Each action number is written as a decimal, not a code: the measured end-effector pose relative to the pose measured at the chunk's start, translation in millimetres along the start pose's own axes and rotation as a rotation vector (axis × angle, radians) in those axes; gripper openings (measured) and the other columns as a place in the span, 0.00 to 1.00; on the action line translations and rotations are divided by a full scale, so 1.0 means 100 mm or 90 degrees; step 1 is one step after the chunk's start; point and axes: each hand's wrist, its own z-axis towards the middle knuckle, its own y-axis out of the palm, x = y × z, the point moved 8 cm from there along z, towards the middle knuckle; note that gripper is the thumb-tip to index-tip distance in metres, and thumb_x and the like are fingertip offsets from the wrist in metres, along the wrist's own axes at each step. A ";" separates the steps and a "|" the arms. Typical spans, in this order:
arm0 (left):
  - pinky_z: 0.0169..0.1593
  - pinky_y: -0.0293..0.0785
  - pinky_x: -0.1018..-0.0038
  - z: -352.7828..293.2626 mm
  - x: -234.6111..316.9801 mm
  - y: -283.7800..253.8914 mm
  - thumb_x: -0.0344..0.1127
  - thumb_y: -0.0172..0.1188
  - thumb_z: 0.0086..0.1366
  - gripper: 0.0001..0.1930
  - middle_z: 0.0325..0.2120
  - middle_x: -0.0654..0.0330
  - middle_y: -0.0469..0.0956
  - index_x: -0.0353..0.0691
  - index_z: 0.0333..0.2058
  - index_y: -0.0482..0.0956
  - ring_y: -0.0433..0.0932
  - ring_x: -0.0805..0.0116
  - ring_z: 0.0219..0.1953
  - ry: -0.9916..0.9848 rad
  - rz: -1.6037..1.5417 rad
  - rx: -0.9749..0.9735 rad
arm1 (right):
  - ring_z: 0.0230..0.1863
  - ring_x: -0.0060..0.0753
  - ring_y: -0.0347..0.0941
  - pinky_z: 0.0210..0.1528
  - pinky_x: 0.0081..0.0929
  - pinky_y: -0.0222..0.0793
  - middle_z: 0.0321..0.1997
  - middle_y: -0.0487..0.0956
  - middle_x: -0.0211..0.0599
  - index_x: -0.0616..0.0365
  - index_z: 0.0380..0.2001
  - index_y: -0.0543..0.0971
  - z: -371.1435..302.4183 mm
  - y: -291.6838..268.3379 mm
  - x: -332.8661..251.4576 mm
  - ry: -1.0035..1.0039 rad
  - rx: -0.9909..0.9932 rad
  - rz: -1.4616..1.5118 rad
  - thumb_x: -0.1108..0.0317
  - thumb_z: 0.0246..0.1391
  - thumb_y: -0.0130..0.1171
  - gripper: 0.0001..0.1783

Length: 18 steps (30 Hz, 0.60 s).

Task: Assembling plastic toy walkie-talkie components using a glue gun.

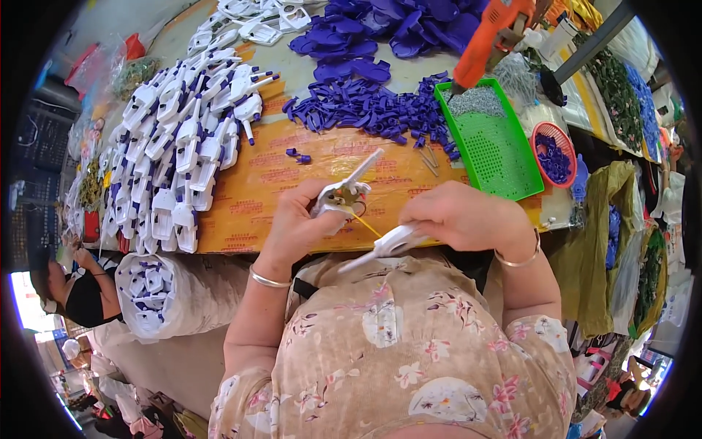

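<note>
Over the table's near edge, my left hand [301,219] grips a white plastic shell half [360,168] with a narrow pointed end. Small metallic and coloured parts show inside it. My right hand [475,221] pinches another white shell half [397,243], tilted, with its narrow end toward the lower left. A thin yellow wire [366,224] runs between the two halves, which are apart. Two or three small purple caps [298,156] lie beyond my left hand. Some thin metal rods [430,161] rest beyond my right hand.
White-and-purple assembled pieces [179,132] pile at left. Small purple parts [365,106] and larger purple pieces [431,29] lie at the back. An orange power screwdriver [488,44] hangs over a green tray [504,161] of screws. Beside it is a red basket [540,132]. A filled sack [208,293] stands lower left.
</note>
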 end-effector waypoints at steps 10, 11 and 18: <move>0.43 0.77 0.70 0.09 -0.50 0.18 0.23 0.54 0.55 0.14 0.37 0.56 0.78 0.32 0.43 0.74 0.79 0.68 0.36 -0.083 -0.492 0.018 | 0.34 0.20 0.71 0.35 0.20 0.68 0.35 0.74 0.32 0.65 0.49 0.69 0.34 0.45 0.66 -0.015 0.359 1.110 0.65 0.56 0.53 0.20; 0.43 0.77 0.70 0.09 -0.49 0.20 0.23 0.54 0.55 0.14 0.37 0.56 0.78 0.32 0.43 0.74 0.79 0.68 0.36 -0.084 -0.493 0.016 | 0.34 0.20 0.70 0.35 0.20 0.68 0.35 0.73 0.31 0.65 0.49 0.68 0.34 0.44 0.68 0.034 0.421 0.947 0.65 0.52 0.57 0.23; 0.44 0.74 0.73 0.02 -0.35 0.24 0.19 0.52 0.53 0.19 0.40 0.59 0.76 0.33 0.46 0.71 0.77 0.71 0.40 -0.013 -0.437 0.050 | 0.36 0.23 0.69 0.35 0.24 0.68 0.39 0.71 0.37 0.64 0.54 0.63 0.32 0.35 0.45 0.077 0.476 0.377 0.70 0.36 0.69 0.39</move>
